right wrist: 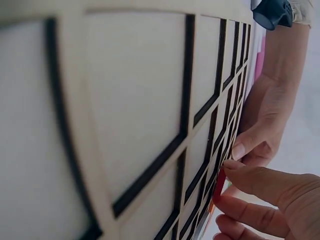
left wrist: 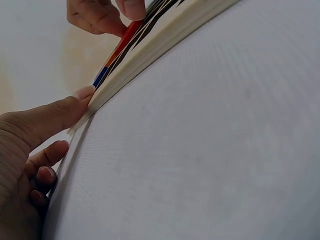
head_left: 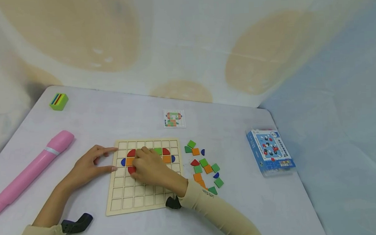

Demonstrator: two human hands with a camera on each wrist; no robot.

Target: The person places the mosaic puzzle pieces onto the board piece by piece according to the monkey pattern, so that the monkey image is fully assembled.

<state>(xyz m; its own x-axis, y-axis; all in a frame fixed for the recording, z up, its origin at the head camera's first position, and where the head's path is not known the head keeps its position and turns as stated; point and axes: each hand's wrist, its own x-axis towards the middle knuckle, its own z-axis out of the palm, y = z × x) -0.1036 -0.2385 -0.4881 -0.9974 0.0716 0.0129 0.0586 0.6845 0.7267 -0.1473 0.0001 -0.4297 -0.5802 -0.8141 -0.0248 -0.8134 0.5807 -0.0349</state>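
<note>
A wooden grid board lies on the table with red, orange, green and blue tiles in its upper rows. My right hand reaches over it from the right. Between its thumb and index finger it pinches a red quarter-circle tile, low at the grid, just below an orange tile. That hand hides the tiles under it. At the board's left edge is my left hand, index finger and thumb stretched out to the rim. In the left wrist view its thumb rests at the rim, close to a blue half-circle tile.
Several loose tiles lie right of the board. Behind it is a pattern card. A pink stick-shaped object lies at the left, a green striped block at the back left, and a blue box at the right.
</note>
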